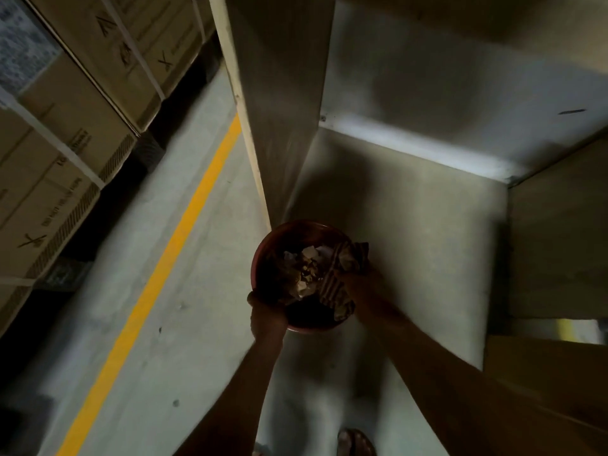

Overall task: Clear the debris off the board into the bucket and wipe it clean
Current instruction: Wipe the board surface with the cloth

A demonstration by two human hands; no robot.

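Note:
A dark red round bucket (pixel 263 248) is held in front of me, above the concrete floor. Pale scraps of debris (pixel 307 268) lie inside it. My left hand (pixel 265 312) grips the bucket's near rim. My right hand (pixel 362 291) holds a striped cloth (pixel 335 284) against the bucket's right rim, and part of the cloth hangs over the edge. A large grey board (pixel 411 225) lies flat just beyond the bucket, inside a frame of upright panels. The scene is dim and somewhat blurred.
An upright panel with a pale wooden edge (pixel 243 120) rises left of the board. A yellow line (pixel 171 245) runs along the concrete floor. Strapped cardboard boxes (pixel 65 133) are stacked at the left. My sandalled foot (pixel 355 441) shows at the bottom.

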